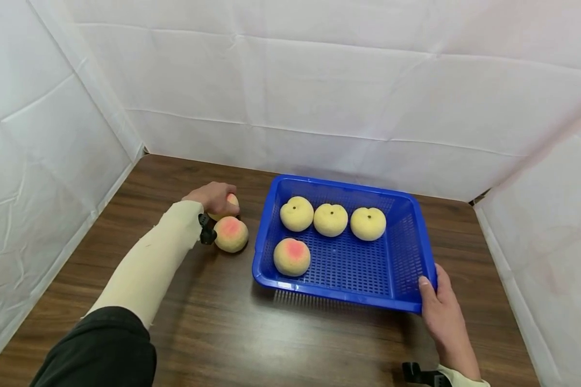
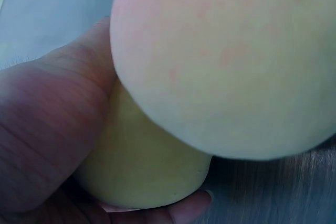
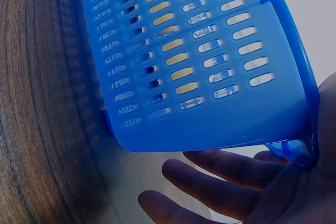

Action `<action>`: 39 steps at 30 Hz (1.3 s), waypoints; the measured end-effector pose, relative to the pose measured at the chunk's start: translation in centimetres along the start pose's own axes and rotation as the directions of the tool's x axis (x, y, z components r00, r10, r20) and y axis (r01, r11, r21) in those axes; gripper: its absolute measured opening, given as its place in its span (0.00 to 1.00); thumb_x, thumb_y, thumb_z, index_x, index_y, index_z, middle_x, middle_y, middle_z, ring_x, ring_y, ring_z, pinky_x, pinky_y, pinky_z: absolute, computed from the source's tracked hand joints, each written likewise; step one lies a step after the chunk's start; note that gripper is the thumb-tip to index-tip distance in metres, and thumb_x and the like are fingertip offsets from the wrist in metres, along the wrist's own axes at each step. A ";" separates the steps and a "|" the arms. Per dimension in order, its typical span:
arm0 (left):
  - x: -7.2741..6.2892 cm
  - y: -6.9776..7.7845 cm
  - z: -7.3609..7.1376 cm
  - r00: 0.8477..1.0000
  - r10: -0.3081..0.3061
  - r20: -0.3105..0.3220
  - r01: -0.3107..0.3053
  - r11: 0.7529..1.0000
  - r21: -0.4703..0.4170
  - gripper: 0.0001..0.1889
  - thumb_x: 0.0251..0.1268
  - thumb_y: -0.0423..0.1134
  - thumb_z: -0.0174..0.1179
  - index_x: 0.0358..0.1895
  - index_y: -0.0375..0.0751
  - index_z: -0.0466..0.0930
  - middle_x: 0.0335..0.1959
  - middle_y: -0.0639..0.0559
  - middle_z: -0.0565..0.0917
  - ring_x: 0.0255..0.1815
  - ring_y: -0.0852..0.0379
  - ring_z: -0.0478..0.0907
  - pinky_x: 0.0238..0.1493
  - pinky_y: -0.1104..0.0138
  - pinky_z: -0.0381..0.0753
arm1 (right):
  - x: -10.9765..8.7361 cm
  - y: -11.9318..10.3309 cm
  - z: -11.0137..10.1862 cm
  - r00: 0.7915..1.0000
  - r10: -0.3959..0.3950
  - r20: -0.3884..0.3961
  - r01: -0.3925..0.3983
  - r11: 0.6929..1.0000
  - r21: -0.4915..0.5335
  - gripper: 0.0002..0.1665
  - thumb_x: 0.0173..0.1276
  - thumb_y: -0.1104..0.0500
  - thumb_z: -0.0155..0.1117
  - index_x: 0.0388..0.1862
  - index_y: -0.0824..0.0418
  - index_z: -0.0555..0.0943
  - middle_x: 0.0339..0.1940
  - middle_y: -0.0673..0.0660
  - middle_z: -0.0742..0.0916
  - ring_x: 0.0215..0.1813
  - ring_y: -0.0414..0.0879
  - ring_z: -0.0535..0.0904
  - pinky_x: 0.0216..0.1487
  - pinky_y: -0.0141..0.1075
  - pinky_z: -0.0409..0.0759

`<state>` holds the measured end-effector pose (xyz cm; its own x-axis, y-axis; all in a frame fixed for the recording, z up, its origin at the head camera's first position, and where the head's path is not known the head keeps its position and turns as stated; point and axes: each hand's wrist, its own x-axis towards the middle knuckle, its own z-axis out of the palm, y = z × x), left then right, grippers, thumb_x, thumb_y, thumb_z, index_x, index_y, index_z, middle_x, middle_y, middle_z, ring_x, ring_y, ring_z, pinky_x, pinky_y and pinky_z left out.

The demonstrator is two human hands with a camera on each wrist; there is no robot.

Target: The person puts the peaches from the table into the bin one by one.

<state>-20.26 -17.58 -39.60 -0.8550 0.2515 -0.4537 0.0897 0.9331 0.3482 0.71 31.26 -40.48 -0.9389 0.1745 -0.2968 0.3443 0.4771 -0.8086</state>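
My left hand (image 1: 215, 196) grips a peach (image 1: 232, 200) on the table, thumb on one side and fingers curled under it; the left wrist view shows this peach (image 2: 149, 156) too. Right in front stands a second peach (image 1: 231, 234) with a pink blush, partly covering the held one in the left wrist view. To the right is a blue plastic basket (image 1: 339, 294) with slotted walls. My right hand (image 1: 443, 312) holds its front right corner, thumb over the rim and fingers beneath it, as the right wrist view shows at the basket wall (image 3: 220, 124).
Three pale yellow peaches (image 1: 331, 220) line the back of the basket, and one blushed peach (image 1: 292, 257) lies at its front left. The dark wooden table (image 1: 252, 344) meets white sheeting (image 1: 319, 91) behind and at both sides.
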 end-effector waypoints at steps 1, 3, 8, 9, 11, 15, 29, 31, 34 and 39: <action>0.0 0.0 0.0 1.000 0.002 -0.003 -0.002 1.000 0.001 0.28 0.63 0.51 0.60 0.66 0.44 0.75 0.45 0.45 0.80 0.44 0.49 0.76 0.42 0.60 0.75 | 0.0 0.0 0.0 1.000 0.003 0.001 -0.003 1.000 0.001 0.38 0.87 0.48 0.31 0.87 0.59 0.38 0.82 0.73 0.61 0.78 0.67 0.62 0.75 0.68 0.61; 0.0 0.0 0.0 1.000 0.004 -0.006 -0.004 1.000 0.003 0.27 0.63 0.50 0.60 0.64 0.44 0.76 0.43 0.45 0.80 0.43 0.49 0.76 0.40 0.61 0.74 | 0.0 -0.1 -0.1 1.000 0.009 0.005 -0.009 1.000 0.001 0.38 0.87 0.48 0.31 0.88 0.58 0.37 0.82 0.73 0.61 0.78 0.67 0.61 0.76 0.68 0.60; 0.0 -0.1 0.0 1.000 0.012 -0.012 -0.012 1.000 0.007 0.26 0.64 0.50 0.60 0.63 0.43 0.76 0.43 0.45 0.80 0.42 0.49 0.76 0.39 0.62 0.74 | 0.0 -0.1 -0.3 0.999 0.030 0.012 -0.030 1.000 0.000 0.38 0.87 0.47 0.31 0.88 0.56 0.36 0.83 0.73 0.59 0.79 0.68 0.61 0.77 0.69 0.60; -0.1 0.0 0.0 1.000 0.012 -0.015 -0.012 1.000 0.007 0.26 0.64 0.50 0.60 0.63 0.43 0.76 0.43 0.45 0.80 0.42 0.50 0.76 0.39 0.62 0.74 | 0.0 -0.1 -0.3 0.999 0.032 0.010 -0.032 0.999 -0.001 0.38 0.87 0.47 0.31 0.88 0.56 0.36 0.83 0.73 0.59 0.79 0.68 0.61 0.76 0.69 0.60; -0.2 0.1 -0.2 1.000 0.012 -0.021 -0.012 1.000 0.004 0.25 0.64 0.49 0.60 0.62 0.44 0.76 0.43 0.45 0.80 0.42 0.50 0.76 0.38 0.62 0.74 | 0.1 -0.1 -0.4 1.000 0.028 0.009 -0.028 1.000 -0.002 0.38 0.87 0.47 0.31 0.88 0.56 0.36 0.83 0.73 0.60 0.79 0.68 0.61 0.76 0.68 0.61; -0.6 0.3 -0.6 1.000 0.020 -0.021 -0.020 1.000 -0.019 0.22 0.63 0.48 0.60 0.59 0.44 0.76 0.43 0.44 0.79 0.40 0.50 0.76 0.35 0.63 0.77 | 0.2 0.0 -0.5 1.000 0.025 0.009 -0.025 1.000 -0.001 0.38 0.87 0.47 0.31 0.88 0.56 0.37 0.83 0.73 0.60 0.78 0.68 0.62 0.76 0.68 0.61; -1.4 0.8 -1.8 0.997 0.060 -0.049 -0.061 0.998 -0.018 0.21 0.63 0.46 0.60 0.57 0.43 0.77 0.47 0.42 0.80 0.44 0.49 0.78 0.33 0.55 0.87 | 0.4 0.1 -0.6 1.000 0.018 -0.007 -0.018 1.000 0.009 0.38 0.88 0.48 0.31 0.88 0.57 0.38 0.82 0.73 0.61 0.78 0.67 0.62 0.76 0.67 0.60; -1.6 0.9 -2.0 0.996 0.066 -0.051 -0.067 0.998 -0.013 0.20 0.63 0.45 0.60 0.56 0.43 0.77 0.46 0.42 0.80 0.43 0.49 0.78 0.34 0.54 0.88 | 0.4 0.2 -0.6 1.000 0.014 -0.006 -0.014 1.000 0.010 0.38 0.88 0.48 0.30 0.88 0.57 0.37 0.82 0.73 0.61 0.78 0.68 0.62 0.76 0.67 0.60; -1.9 1.1 -2.4 0.996 0.076 -0.057 -0.077 0.997 -0.007 0.19 0.63 0.45 0.60 0.55 0.43 0.78 0.44 0.43 0.80 0.42 0.49 0.78 0.33 0.53 0.88 | 0.4 0.1 -0.6 1.000 0.012 -0.004 -0.012 1.000 0.011 0.38 0.88 0.48 0.30 0.88 0.57 0.38 0.82 0.73 0.60 0.78 0.67 0.61 0.75 0.68 0.61; -2.5 1.3 -3.2 0.996 0.071 -0.057 -0.071 0.997 0.001 0.19 0.63 0.47 0.61 0.54 0.44 0.78 0.45 0.43 0.80 0.42 0.49 0.78 0.27 0.59 0.85 | 0.4 0.1 -0.6 1.000 0.012 0.011 -0.012 1.000 0.014 0.38 0.87 0.47 0.30 0.87 0.58 0.36 0.83 0.73 0.59 0.79 0.68 0.60 0.76 0.68 0.60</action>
<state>-19.67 -17.80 -35.43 -0.8744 0.3017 -0.3800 0.1506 0.9132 0.3786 0.35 31.95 -40.39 -0.9345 0.1712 -0.3121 0.3559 0.4625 -0.8121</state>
